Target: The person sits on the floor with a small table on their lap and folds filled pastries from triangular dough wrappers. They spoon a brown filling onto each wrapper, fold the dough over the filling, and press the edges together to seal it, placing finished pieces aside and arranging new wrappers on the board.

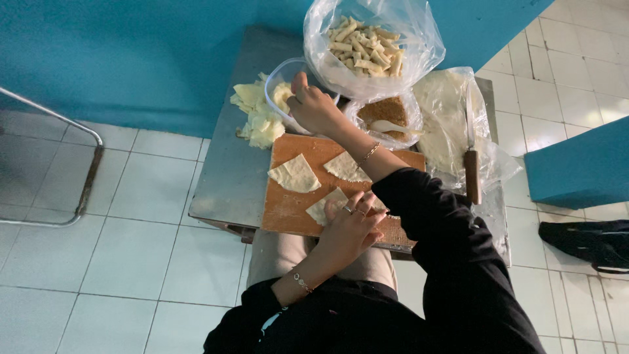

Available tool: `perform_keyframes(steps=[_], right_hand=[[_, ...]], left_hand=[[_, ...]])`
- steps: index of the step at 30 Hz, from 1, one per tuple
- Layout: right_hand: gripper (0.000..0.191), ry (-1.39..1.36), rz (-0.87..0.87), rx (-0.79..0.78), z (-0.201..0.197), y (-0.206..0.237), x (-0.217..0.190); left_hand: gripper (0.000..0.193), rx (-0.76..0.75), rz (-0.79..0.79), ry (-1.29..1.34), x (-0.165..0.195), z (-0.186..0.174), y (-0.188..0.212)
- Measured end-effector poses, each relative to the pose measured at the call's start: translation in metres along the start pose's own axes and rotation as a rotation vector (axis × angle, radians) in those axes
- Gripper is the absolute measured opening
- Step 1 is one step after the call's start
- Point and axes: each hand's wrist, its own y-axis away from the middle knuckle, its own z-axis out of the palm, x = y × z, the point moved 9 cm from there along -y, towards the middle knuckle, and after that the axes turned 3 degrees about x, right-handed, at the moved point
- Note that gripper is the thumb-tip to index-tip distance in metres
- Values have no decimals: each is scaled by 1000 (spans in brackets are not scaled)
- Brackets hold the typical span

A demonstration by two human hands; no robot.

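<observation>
1. While the right hand (313, 108) is stretched forward over the rim of a clear plastic bowl (278, 78) at the far side of the board, its fingers are seen curled inward; whether anything is pinched between them cannot be told.
2. The left hand (350, 229) is laid flat, fingers spread and loose, on a triangular dough sheet (321, 208) at the near edge of the wooden cutting board (288, 210); nothing is clasped by it.
3. Two more dough triangles are spread on the board: one (295, 174) towards its left side, another (346, 167) partly hidden under the right forearm.
4. A pile of pale yellow slices (257, 117) is heaped just left of the bowl, on the metal table (223, 177) by which the board is carried.
5. Behind the board, a small bag of brown filling (382, 111) with a white spoon (393, 126) in it is found, and beyond that a large clear bag of rolled pastries (363, 46).
6. To the right, a wooden-handled knife (471, 157) is laid on a plastic-wrapped stack of pale sheets (442, 124).
</observation>
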Motion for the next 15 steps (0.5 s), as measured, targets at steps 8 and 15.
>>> perform_keyframes(steps=[8, 15], right_hand=[[20, -334, -81, -18, -13, 8, 10], [31, -818, -45, -132, -47, 114, 53]], left_hand=[[56, -17, 1, 120, 0, 4, -3], [52, -33, -12, 61, -1, 8, -4]])
